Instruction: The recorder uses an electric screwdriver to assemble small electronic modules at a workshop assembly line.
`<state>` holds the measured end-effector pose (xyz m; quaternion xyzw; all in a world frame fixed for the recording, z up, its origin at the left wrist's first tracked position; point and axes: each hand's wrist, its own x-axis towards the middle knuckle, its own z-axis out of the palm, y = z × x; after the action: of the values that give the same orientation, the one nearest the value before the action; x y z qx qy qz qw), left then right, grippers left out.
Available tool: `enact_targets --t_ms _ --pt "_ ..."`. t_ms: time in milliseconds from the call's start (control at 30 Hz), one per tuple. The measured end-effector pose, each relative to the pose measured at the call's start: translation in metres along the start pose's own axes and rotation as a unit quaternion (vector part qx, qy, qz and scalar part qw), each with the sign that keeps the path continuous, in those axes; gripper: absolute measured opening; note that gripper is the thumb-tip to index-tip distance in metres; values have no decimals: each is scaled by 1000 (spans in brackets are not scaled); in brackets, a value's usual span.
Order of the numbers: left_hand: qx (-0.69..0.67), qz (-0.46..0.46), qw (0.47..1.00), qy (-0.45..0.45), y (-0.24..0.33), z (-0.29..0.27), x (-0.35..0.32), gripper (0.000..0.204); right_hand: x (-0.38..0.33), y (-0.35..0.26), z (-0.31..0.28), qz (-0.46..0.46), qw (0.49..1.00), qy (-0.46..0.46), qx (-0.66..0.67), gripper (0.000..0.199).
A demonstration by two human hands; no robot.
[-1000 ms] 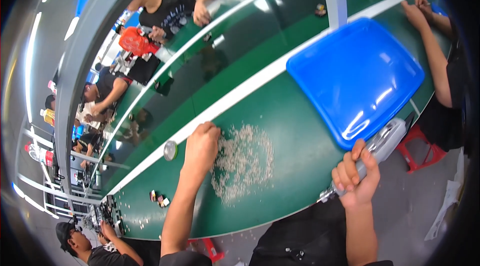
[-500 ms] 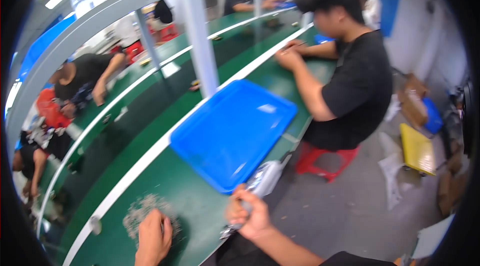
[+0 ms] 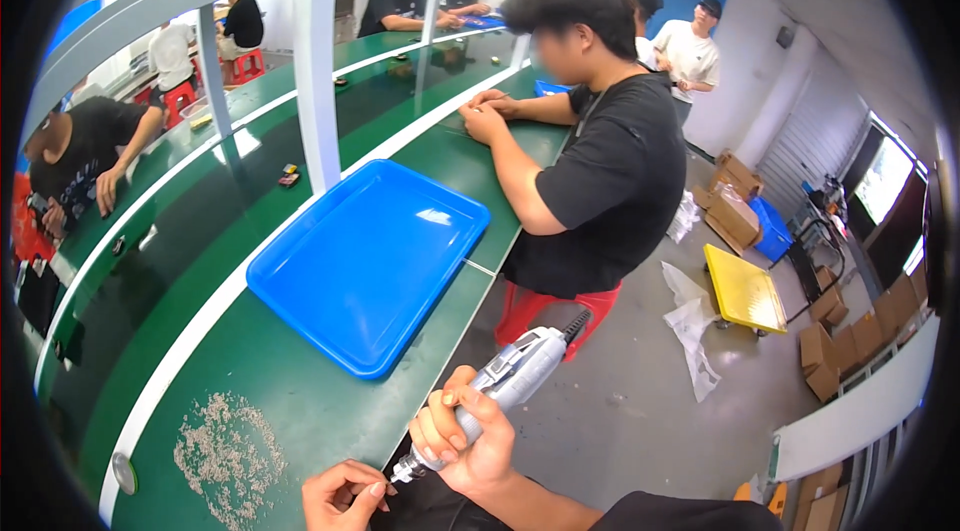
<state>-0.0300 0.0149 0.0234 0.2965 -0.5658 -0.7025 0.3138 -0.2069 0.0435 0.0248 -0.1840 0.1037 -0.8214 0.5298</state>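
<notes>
My right hand (image 3: 475, 436) is wrapped round a grey-and-white electric screwdriver (image 3: 522, 367). Its cord end points up and away to the right, while its tip slants down toward my left hand (image 3: 335, 496). The thumb and fingertips of that hand are pinched together right beside the tip; whatever lies between them is too small to name. Left of my left hand, a loose pile of tiny greyish pieces, which look like small screws (image 3: 230, 456), is spread on the green tabletop (image 3: 330, 401).
Beyond my hands lies a shallow blue tray (image 3: 370, 266). A small round green-and-silver piece (image 3: 124, 472) sits by the white strip at left. A white post (image 3: 318, 71) rises behind the tray. A co-worker in black (image 3: 610, 161) sits on a red stool (image 3: 590, 306).
My left hand has left the screw pile and come to the screwdriver's tip. The screwdriver, previously blurred beside the tray, now shows clearly in my right hand. The view has swung to the right.
</notes>
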Motion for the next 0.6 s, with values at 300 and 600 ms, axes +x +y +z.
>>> enact_targets --t_ms 300,600 --pt "-20 -7 1000 -14 -6 -5 -3 11 -5 -2 4 -14 1000 15 -12 16" --pt "-22 -16 999 -34 -10 -9 -2 10 -7 -2 2 -22 999 25 -10 14"
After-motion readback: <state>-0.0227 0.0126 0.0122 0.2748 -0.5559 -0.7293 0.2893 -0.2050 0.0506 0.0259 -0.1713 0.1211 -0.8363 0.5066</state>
